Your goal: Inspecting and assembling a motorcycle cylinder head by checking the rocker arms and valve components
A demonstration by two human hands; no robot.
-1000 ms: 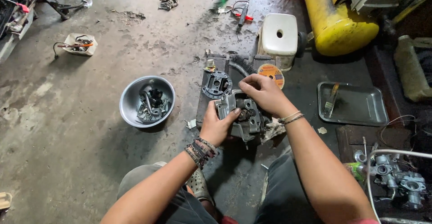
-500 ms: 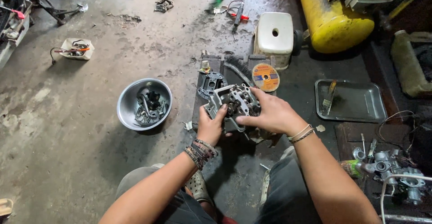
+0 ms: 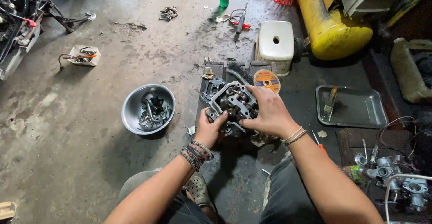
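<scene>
Both hands clasp a grey metal engine part (image 3: 234,101) between them, lifted just above the dark mat (image 3: 297,78) on the floor. The left hand (image 3: 209,129) grips its near left corner, thumb pressed against the side; the right hand (image 3: 269,114) wraps over its right side, fingers curled tight around it. The right palm hides that side of the part, and what lies on the mat beneath it is too dark to make out. To the left stands a steel bowl (image 3: 130,111) of small parts; to the right, a flat metal tray (image 3: 360,111). Compared with a second ago, the part has come up off the mat and turned, its open, valve-filled face now upward.
</scene>
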